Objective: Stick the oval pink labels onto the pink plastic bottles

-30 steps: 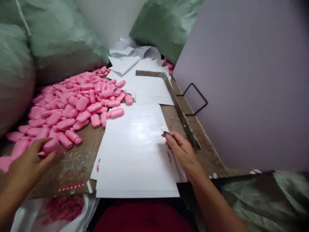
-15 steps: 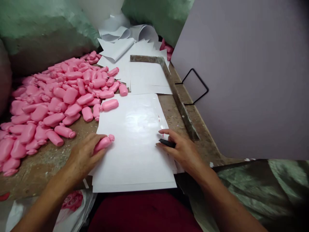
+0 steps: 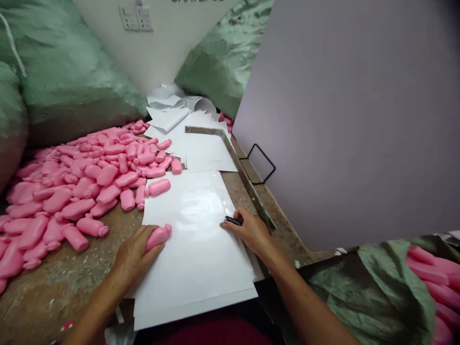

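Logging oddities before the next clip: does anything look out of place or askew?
Mildly: one loose pink piece lies across the far left corner of the white sheets, while most of the pink heap lies on the tabletop. The sheets' near edges are also out of line, so they look askew.

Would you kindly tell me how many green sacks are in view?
4: the leftmost sack, the large sack beside it, the far sack behind the papers, and the open sack at lower right, with pink pieces inside. Others may be hidden.
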`<state>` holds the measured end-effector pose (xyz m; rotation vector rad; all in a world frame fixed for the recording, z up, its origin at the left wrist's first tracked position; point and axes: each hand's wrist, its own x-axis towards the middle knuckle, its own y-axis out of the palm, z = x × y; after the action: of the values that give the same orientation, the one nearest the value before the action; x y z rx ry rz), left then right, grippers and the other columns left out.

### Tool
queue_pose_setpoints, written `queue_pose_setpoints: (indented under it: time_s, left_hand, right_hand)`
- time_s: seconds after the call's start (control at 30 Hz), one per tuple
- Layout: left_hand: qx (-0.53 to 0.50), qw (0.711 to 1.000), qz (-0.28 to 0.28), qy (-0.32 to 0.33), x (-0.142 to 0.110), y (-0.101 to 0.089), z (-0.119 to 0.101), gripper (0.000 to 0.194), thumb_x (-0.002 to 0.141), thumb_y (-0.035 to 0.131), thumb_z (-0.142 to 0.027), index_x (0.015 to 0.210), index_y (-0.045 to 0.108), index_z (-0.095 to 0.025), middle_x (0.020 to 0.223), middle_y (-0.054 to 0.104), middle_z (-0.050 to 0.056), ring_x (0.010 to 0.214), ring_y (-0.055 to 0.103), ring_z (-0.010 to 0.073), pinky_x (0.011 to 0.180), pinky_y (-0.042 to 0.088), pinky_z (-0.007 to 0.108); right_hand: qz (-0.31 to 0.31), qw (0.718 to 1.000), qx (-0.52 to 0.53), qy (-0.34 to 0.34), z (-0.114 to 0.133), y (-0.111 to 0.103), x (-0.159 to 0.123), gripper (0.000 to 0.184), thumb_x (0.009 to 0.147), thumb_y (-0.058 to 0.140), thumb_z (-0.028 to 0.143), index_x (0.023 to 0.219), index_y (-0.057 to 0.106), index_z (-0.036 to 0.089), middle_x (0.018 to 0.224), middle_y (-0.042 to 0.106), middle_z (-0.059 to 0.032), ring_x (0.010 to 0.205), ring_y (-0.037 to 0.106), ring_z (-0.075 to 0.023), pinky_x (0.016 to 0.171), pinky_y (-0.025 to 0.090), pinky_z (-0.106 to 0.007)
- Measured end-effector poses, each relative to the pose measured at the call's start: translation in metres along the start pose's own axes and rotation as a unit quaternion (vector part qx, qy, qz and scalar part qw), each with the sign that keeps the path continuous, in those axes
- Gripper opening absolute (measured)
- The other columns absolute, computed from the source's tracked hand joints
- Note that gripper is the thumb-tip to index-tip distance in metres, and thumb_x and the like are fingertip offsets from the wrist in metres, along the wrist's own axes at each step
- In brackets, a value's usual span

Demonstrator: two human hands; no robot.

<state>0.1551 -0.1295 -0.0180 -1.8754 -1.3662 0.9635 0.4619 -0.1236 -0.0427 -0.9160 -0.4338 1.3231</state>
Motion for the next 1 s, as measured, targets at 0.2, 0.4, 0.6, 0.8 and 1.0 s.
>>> queue_pose_setpoints:
  time_s: [0.2,0.4,0.6,0.8,1.0]
  left_hand:
    - [0.003,0.998,-0.001,0.068,0.004,0.014,-0.011,0.029,0.089,0.045,-0.032,0.108,0.064,-0.021,0.105,0.068,0.008,0.098,0.062,0.0258,0.085,0.044,0.037]
    - [-0.042,0.996,0.0,0.078,0.005,0.019,-0.016,0.027,0.085,0.048,-0.024,0.108,0.063,-0.022,0.106,0.069,0.006,0.097,0.062,0.0239,0.086,0.044,0.037]
    - [-0.175,0.983,-0.05,0.024,-0.015,0.007,-0.014,0.028,0.082,0.051,-0.027,0.106,0.064,-0.023,0.095,0.072,0.002,0.083,0.067,0.0208,0.073,0.052,0.031]
    - [-0.275,0.956,-0.093,-0.05,-0.029,0.009,0.01,0.034,0.082,0.058,-0.035,0.112,0.062,-0.019,0.075,0.068,-0.002,0.063,0.065,0.0167,0.063,0.052,0.028]
    - [-0.282,0.945,-0.156,-0.057,-0.031,0.01,0.021,0.034,0.081,0.061,-0.038,0.109,0.063,-0.018,0.103,0.071,0.004,0.096,0.065,0.0219,0.088,0.049,0.033]
  right_hand:
    - [0.003,0.999,0.04,-0.025,-0.004,0.0,0.01,0.034,0.063,0.073,0.045,0.071,0.047,0.024,0.064,0.058,0.004,0.064,0.051,-0.0171,0.059,0.031,-0.027]
    - [0.012,0.996,0.085,-0.04,-0.01,-0.004,0.015,0.021,0.064,0.066,0.039,0.063,0.055,0.021,0.057,0.057,0.0038,0.06,0.053,-0.0166,0.056,0.034,-0.026]
    - [-0.021,0.992,0.113,-0.055,-0.021,-0.005,0.008,0.028,0.067,0.061,0.047,0.074,0.069,0.021,0.069,0.069,-0.0001,0.071,0.064,-0.0239,0.065,0.045,-0.032]
    - [-0.034,0.99,0.131,-0.045,-0.023,-0.01,0.003,0.044,0.062,0.061,0.053,0.086,0.074,0.02,0.088,0.077,-0.009,0.087,0.068,-0.0336,0.08,0.049,-0.043]
    - [-0.037,0.988,0.138,-0.054,-0.012,-0.025,0.003,0.042,0.061,0.062,0.054,0.088,0.07,0.023,0.083,0.075,-0.0057,0.081,0.067,-0.0305,0.073,0.049,-0.038]
